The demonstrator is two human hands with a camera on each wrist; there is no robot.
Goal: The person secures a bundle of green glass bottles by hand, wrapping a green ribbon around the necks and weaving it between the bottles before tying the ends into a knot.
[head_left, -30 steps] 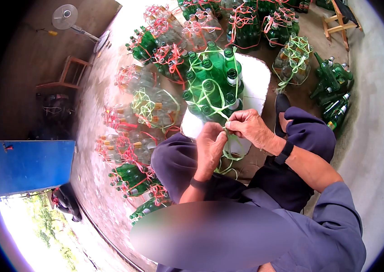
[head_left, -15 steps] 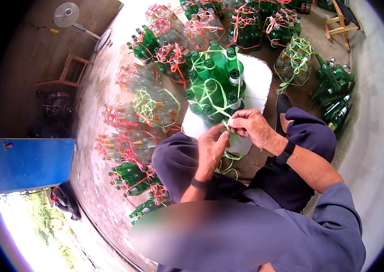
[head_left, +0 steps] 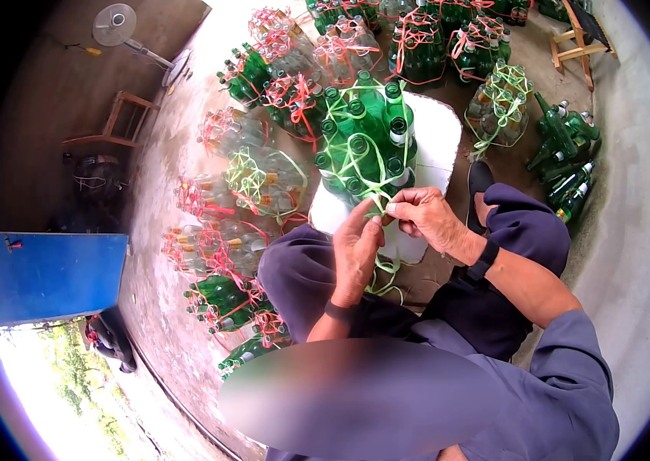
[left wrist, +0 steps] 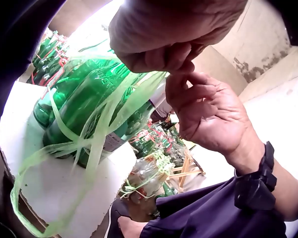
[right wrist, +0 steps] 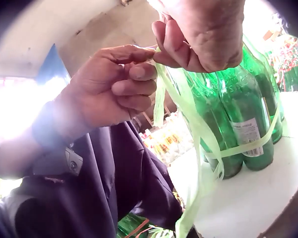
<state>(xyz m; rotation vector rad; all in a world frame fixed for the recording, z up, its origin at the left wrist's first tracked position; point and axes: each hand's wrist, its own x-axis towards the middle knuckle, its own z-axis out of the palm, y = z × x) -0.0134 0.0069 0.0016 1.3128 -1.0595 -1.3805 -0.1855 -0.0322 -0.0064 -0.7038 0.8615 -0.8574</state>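
Strap: a pale green plastic strap (right wrist: 160, 101) is wound round the bundle of green bottles (head_left: 363, 138) and comes off its near side toward the person. I see its loose tail drop past the bench edge between the knees.
Left hand: the left hand (head_left: 356, 250) pinches the strap between thumb and forefinger, with the other fingers curled.
Right hand: the right hand (head_left: 426, 217) grips the same strap, its fingertips touching the left's.
Where they meet: just beside the nearest bottles, low on the bundle's near side.
Bundle: it stands upright, necks up, on the low white bench (head_left: 439, 131).
Long axis: from the pinch the strap runs up and away to the bottles, and straight down as the tail.
Nearer hand: neither, by my reading. The left comes in from below and the right from the right side, and both are on the strap.
Around: other tied bottle bundles (head_left: 263, 180) stand on the floor.
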